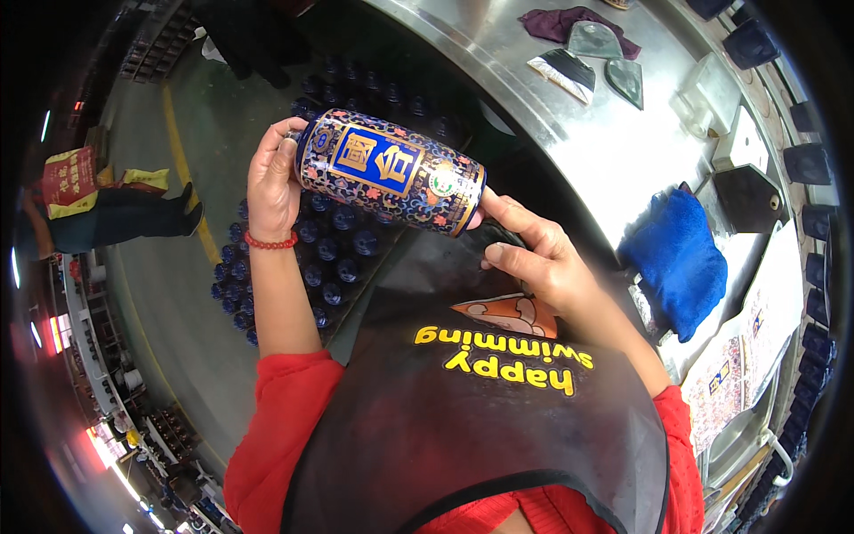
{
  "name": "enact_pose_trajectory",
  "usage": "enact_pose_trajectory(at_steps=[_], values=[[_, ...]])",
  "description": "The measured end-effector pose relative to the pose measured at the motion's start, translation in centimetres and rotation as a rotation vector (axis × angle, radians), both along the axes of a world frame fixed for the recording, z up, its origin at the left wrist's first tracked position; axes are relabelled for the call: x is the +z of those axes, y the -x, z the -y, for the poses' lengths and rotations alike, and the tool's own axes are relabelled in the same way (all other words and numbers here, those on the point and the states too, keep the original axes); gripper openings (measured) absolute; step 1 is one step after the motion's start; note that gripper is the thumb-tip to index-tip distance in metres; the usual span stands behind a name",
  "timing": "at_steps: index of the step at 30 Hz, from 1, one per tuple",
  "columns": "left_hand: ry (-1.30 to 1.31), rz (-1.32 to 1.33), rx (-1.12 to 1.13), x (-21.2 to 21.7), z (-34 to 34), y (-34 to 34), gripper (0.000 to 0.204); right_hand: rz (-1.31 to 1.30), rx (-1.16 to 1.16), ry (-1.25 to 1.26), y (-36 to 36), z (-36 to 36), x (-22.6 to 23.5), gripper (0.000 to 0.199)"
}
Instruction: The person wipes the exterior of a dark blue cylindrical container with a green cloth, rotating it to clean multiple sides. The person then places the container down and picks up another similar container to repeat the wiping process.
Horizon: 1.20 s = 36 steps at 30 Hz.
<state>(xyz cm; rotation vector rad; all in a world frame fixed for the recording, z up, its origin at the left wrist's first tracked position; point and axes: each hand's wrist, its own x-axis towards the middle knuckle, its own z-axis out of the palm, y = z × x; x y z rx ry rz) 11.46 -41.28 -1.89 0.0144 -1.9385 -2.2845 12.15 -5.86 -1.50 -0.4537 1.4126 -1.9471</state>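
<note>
A dark blue cylindrical bottle [391,173] is held up tilted, its right end lower. Multicoloured flowers cover it, with a gold-edged blue label panel on the side facing me. At the upper left end, my left hand [272,182] is closed around the bottle, the thumb in front. My right hand [544,254] supports the lower right end; fingertips touch the bottle's edge there and the thumb stands off it. The other fingers of that hand are partly hidden. A red bead bracelet [271,241] circles my left wrist, and I wear a dark apron [480,427] over red sleeves.
On the metal worktable [569,151] to the right lie a blue cloth [678,262], a purple cloth [569,25], scraper-like flat pieces [624,82] and patterned printed sheets [719,387]. Many dark blue bottles [331,254] stand on the floor beneath my hands. Another person [133,212] is at the left.
</note>
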Motion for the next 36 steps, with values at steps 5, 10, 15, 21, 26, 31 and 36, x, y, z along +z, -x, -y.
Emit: enact_pose_trajectory(at_steps=[5, 10, 15, 21, 26, 31, 36], values=[[0.035, 0.0, 0.061, 0.1, 0.2, -0.3, 0.033, 0.329, 0.039, 0.075, 0.0, 0.0, 0.4, 0.063], [0.2, 0.063, 0.101, 1.0, -0.1, -0.4, 0.029, 0.37, 0.011, -0.029, 0.3, 0.1, 0.1, 0.063], [0.532, -0.079, 0.141, 2.8, -1.2, -0.6, 0.023, 0.413, 0.011, 0.019, 0.6, 0.6, 0.0, 0.066], [0.334, -0.099, -0.089, 4.7, -1.7, -0.8, 0.034, 0.589, -0.076, 0.092, 1.0, 0.5, 0.0, 0.068], [0.427, -0.166, -0.052, 5.3, -1.8, 0.0, 0.028, 0.462, 0.009, 0.162, 0.7, -0.1, -0.5, 0.071], [0.537, -0.156, -0.005, 5.5, -1.8, 0.2, 0.031, 0.378, 0.021, 0.087, 0.3, 0.1, -0.5, 0.067], [0.677, -0.174, 0.072, 6.9, -2.6, -0.1, 0.029, 0.439, -0.005, 0.13, -0.2, 0.6, 0.7, 0.069]])
